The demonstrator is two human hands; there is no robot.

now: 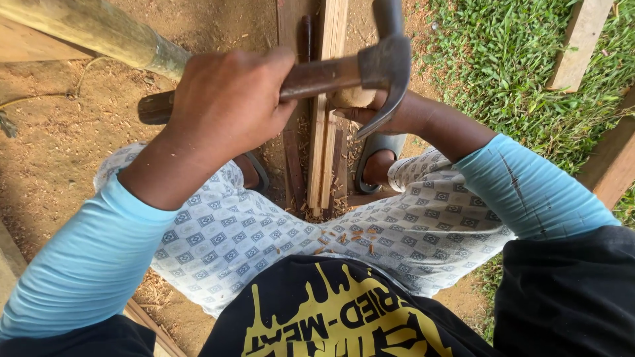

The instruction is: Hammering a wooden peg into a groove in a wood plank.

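My left hand (228, 99) is closed around the dark wooden handle of a claw hammer (387, 66). The hammer's metal head hangs over a bundle of thin wooden strips (327, 145) that run away from me between my feet. My right hand (403, 116) is partly hidden behind the hammer head. Its fingers hold a small pale wooden piece (352, 98) against the strips. Both arms wear light blue sleeves, and my patterned shorts fill the middle of the view.
A thick bamboo pole (99, 30) slants across the upper left. Wood chips (344, 231) litter the dirt and my shorts. Grass (503, 59) and two timber boards (582, 39) (615, 158) lie on the right. My sandalled foot (377, 162) rests beside the strips.
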